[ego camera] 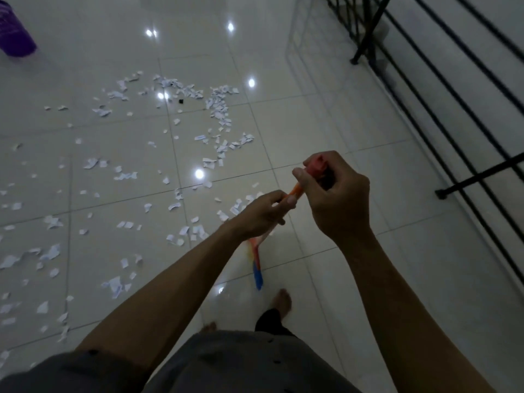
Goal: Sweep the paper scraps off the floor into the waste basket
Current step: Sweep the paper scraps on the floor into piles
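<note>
By my judgement the sweeping has barely begun. The right grip [337, 199] is closed round the red top end of the broom [295, 192], and the left grip [263, 214] is closed on the orange handle just below, with the blurred, many-coloured head low beside a bare foot [282, 300]. The paper scraps [219, 109] lie scattered widely over the tiled floor [312, 123], so the next move likely calls for gathering them toward the purple waste basket [15, 32], which stands well apart at far left with its inside out of view.

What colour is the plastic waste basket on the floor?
The plastic waste basket is purple; head view shows it best.
</note>
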